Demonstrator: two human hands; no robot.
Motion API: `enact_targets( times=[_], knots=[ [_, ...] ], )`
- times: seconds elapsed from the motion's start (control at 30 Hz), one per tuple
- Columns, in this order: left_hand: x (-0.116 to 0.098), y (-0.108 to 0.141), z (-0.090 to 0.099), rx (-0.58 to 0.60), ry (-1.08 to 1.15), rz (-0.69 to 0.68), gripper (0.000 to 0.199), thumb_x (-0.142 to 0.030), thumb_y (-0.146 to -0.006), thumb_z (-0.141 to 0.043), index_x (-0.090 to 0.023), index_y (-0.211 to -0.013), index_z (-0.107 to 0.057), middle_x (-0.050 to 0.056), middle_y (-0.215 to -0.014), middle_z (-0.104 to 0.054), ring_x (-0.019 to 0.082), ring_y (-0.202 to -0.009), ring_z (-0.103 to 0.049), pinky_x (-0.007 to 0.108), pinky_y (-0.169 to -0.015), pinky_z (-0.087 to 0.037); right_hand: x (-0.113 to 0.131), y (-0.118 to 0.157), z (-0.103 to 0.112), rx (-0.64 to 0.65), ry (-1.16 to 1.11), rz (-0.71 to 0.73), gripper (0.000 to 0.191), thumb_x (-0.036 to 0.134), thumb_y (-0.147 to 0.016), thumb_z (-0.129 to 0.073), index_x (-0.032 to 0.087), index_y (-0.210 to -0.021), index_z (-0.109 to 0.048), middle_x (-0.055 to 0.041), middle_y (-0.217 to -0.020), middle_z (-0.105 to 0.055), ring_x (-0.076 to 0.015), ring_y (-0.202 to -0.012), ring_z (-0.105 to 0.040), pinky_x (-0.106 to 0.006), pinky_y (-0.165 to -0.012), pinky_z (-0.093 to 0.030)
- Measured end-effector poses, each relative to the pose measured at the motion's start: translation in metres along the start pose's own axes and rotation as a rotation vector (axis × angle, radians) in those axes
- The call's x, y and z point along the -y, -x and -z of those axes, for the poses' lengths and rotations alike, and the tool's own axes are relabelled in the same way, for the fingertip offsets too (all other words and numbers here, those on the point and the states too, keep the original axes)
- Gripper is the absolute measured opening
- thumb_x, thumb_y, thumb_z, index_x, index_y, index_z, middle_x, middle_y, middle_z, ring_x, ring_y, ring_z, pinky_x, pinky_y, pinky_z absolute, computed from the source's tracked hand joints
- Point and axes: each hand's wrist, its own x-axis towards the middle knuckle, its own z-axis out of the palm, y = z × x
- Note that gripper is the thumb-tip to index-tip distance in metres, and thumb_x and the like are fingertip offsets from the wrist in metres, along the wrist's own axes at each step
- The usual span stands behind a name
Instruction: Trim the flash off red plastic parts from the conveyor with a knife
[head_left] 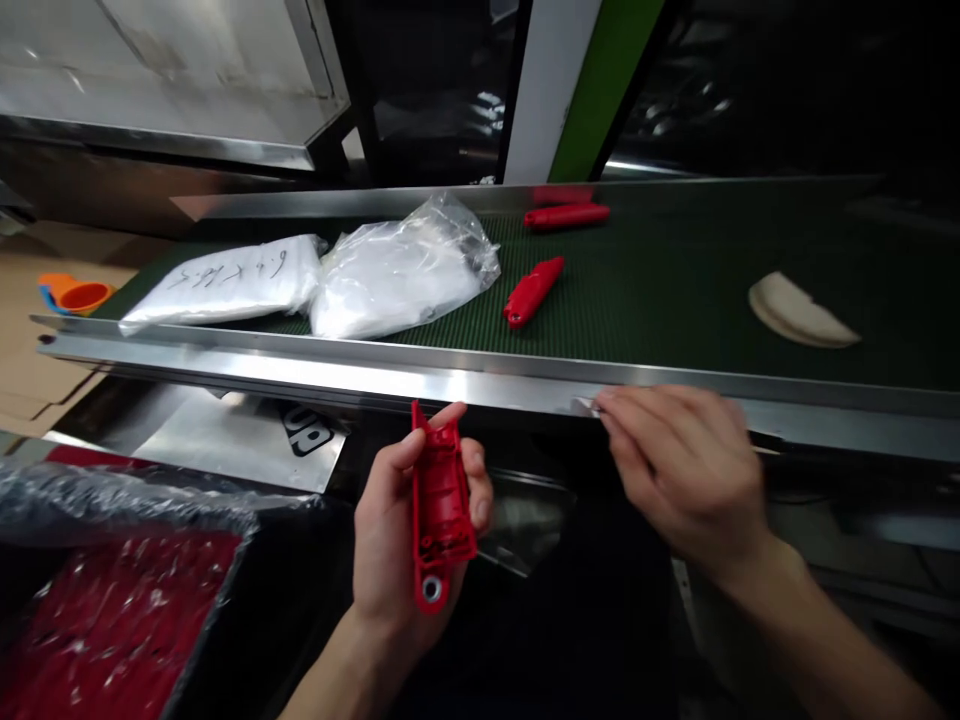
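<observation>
Red plastic shell (439, 515) clasped in left hand (401, 540), two more shells (532, 290) on belt (675, 290); right hand (682, 470) fingers pinched together.

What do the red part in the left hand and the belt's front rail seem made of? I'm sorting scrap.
Red part: likely moulded plastic, with ribs and a screw boss inside. Rail: probably brushed metal, with streaky reflections.

A factory line: a green conveyor belt (675, 290) with steel rails carries red plastic parts (532, 290) and, left of them, sealed bags (397, 270).
</observation>
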Motion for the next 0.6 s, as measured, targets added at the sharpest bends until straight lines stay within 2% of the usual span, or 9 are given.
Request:
enact_targets(
  times=[0.1, 0.2, 0.3, 0.43, 0.6],
  knots=[
    [-0.003, 0.005, 0.005, -0.067, 0.001, 0.028, 0.039, -0.03, -0.094, -0.044, -0.011, -0.126, -0.054, 0.006, -0.079, -0.055, 0.014, -0.054, -0.049, 0.024, -0.051, -0.041, -0.011, -0.003, -0.019, 0.035, 0.096, 0.081, 0.035, 0.008, -0.087, -0.058, 0.014, -0.122, -0.061, -0.0092, -0.115, -0.069, -0.0261, -0.103, -0.059, -0.042, -0.088, -0.044],
    [-0.005, 0.009, 0.011, -0.119, 0.0, 0.051, 0.041, -0.032, -0.094, -0.047, -0.013, -0.13, -0.052, 0.006, -0.08, -0.056, 0.014, -0.054, -0.048, 0.023, -0.051, -0.042, -0.014, -0.005, -0.028, -0.008, 0.132, 0.118, 0.033, 0.01, -0.087, -0.06, 0.013, -0.12, -0.062, -0.011, -0.11, -0.069, -0.0263, -0.102, -0.057, -0.045, -0.091, -0.042],
    [-0.006, 0.01, 0.017, -0.161, 0.008, 0.059, 0.042, -0.033, -0.094, -0.049, -0.014, -0.131, -0.05, 0.005, -0.079, -0.055, 0.014, -0.053, -0.049, 0.023, -0.05, -0.041, -0.014, -0.007, -0.026, -0.006, 0.147, 0.151, 0.032, 0.012, -0.088, -0.06, 0.013, -0.12, -0.063, -0.0104, -0.102, -0.069, -0.0248, -0.095, -0.058, -0.045, -0.089, -0.041],
    [-0.005, 0.008, 0.024, -0.182, 0.033, 0.083, 0.043, -0.032, -0.093, -0.049, -0.013, -0.131, -0.049, 0.005, -0.076, -0.056, 0.013, -0.051, -0.049, 0.021, -0.048, -0.041, -0.014, -0.006, -0.023, 0.007, 0.144, 0.175, 0.034, 0.013, -0.089, -0.06, 0.014, -0.123, -0.062, -0.0104, -0.11, -0.07, -0.0254, -0.098, -0.062, -0.045, -0.091, -0.04],
    [0.005, -0.001, 0.041, -0.141, 0.055, 0.07, 0.04, -0.032, -0.096, -0.041, -0.013, -0.13, -0.045, 0.004, -0.07, -0.059, 0.013, -0.043, -0.048, 0.021, -0.041, -0.034, -0.003, -0.008, -0.024, -0.109, 0.07, 0.193, 0.036, 0.01, -0.085, -0.063, 0.019, -0.12, -0.064, -0.0093, -0.114, -0.069, -0.0269, -0.105, -0.063, -0.046, -0.092, -0.041]
  ],
)
